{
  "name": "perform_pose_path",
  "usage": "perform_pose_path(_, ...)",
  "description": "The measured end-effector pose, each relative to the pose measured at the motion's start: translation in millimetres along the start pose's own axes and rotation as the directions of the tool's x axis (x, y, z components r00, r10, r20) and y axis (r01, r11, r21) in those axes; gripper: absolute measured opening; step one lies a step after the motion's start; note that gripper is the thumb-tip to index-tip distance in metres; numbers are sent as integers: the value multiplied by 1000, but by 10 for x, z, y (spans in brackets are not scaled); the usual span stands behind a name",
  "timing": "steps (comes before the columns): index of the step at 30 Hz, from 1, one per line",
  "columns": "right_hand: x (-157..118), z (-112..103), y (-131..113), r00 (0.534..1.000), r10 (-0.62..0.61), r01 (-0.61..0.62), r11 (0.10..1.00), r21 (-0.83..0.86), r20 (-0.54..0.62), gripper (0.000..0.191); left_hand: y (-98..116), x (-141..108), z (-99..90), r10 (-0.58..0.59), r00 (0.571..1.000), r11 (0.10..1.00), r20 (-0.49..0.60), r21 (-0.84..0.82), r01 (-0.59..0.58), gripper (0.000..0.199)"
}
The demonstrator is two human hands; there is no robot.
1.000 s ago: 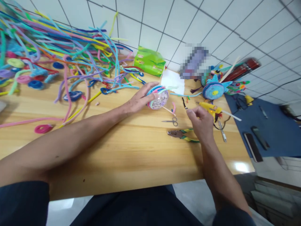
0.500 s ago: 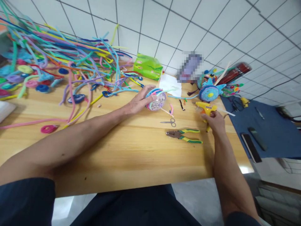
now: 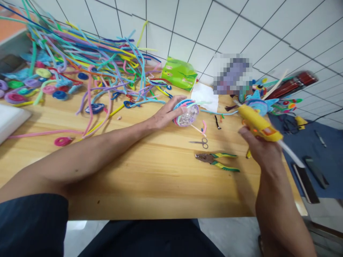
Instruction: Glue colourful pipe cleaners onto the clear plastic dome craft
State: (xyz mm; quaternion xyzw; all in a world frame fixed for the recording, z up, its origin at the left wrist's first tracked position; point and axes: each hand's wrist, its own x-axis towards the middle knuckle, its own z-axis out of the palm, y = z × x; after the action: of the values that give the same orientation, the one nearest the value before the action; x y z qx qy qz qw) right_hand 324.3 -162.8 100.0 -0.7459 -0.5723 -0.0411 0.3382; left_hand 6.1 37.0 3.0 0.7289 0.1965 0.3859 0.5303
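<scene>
My left hand (image 3: 167, 113) is closed around a clear round ball (image 3: 189, 116) with blue and pink pipe cleaner wound on its side. What fills the ball looks whitish and cannot be made out. In my right hand (image 3: 264, 148) is a yellow hot glue gun (image 3: 258, 123), held up above the table with its nozzle towards the left and a white glue stick (image 3: 291, 154) sticking out behind. Small scissors (image 3: 199, 142) and pliers (image 3: 215, 160) with yellow-green handles lie on the wood between my hands.
Many coloured pipe cleaners (image 3: 107, 53) heap up at the back left. A green packet (image 3: 180, 73) and white paper (image 3: 205, 97) are by the tiled wall. Finished-looking pipe cleaner pieces (image 3: 288, 105) stand at the back right, near a blue mat (image 3: 327, 139) with a phone (image 3: 305, 182).
My right hand has lifted the glue gun off the tabletop, up and nearer to me. My left hand keeps its hold on the ball. The whole view has shifted slightly.
</scene>
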Motion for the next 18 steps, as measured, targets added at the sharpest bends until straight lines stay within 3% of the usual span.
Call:
perform_pose_path(2,5,51,-294,970,-172,180,983,-36,173,24,5,4,-8,-15,1000,1000,-16,9,15,79)
perform_pose_path(4,57,105,-505,899,-328,362,929,-72,289,20,14,5,-10,-28,999,999,-21,18,29,81)
perform_pose_path(8,229,175,-684,778,-511,577,811,-93,366,35,36,-11,-3,-37,999,999,-23,8,37,80)
perform_pose_path(11,326,199,-728,737,-543,636,759,-141,401,37,41,-24,-5,-43,999,999,-26,6,43,78)
perform_pose_path(15,360,231,-745,729,-499,644,733,-220,469,34,53,-34,-17,-55,998,998,-9,30,55,76)
perform_pose_path(18,344,266,-724,725,-536,661,717,-219,433,36,76,-40,-25,-52,999,998,1,40,51,78)
